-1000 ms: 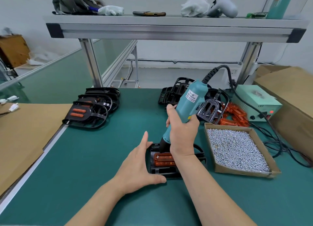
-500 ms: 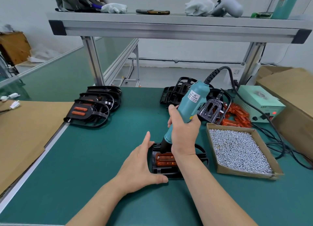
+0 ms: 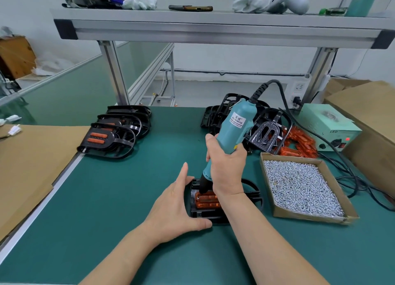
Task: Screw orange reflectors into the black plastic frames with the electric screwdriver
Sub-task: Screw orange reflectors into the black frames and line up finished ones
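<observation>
Screw box [image 3: 303, 188] right of frame [image 3: 252, 190]

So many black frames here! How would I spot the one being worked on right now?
Start at the green workbench and find the cardboard tray of silver screws on its right side. Just left of that tray, one black frame lies alone, braced by the left hand. Unlike the stacked frames farther back, it has the teal screwdriver tip-down on its orange reflector.
</observation>
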Motion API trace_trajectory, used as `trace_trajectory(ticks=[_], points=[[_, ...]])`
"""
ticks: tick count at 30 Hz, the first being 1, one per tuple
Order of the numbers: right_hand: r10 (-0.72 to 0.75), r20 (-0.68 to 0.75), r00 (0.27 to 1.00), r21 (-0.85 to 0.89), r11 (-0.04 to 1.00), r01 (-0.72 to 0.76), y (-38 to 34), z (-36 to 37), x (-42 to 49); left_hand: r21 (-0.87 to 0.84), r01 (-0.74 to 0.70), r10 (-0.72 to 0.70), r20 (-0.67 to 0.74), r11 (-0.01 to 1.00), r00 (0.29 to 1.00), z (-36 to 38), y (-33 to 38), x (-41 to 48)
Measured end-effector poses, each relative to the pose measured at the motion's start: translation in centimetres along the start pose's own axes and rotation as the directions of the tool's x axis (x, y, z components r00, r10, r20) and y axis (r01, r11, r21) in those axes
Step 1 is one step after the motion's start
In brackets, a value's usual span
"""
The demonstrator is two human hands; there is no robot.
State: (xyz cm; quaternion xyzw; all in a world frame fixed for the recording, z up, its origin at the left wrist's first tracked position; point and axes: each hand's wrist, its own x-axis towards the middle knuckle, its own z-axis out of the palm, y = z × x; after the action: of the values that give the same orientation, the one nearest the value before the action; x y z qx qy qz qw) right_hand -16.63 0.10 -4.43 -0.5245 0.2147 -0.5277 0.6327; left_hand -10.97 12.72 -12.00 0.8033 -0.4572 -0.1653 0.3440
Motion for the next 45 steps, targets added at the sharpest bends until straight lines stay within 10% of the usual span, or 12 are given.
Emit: trace_trajectory(ticks=[21,28,45], points=[[0.033,-0.147,0.989,0.134,0.991,-0.013,-3.4,-2.6,2.6,0.004,0.002,-0.002,-0.014,1.000,1.000,0.1,-0.2,-0.4],[0.378,-0.376,0.846,0.345,0.905,-0.251,-2.9,-7.9,6.5,0.006,0.001,-0.001,-0.018,1.000,1.000,0.1,-0.4,-0.4],[0.521,-0.531,0.669,0.299,0.853,-0.427,-0.4,-14.2,8.4,0.019,-0.003,0.004,-0.017,1.000,1.000,0.2,-0.4,-0.4]])
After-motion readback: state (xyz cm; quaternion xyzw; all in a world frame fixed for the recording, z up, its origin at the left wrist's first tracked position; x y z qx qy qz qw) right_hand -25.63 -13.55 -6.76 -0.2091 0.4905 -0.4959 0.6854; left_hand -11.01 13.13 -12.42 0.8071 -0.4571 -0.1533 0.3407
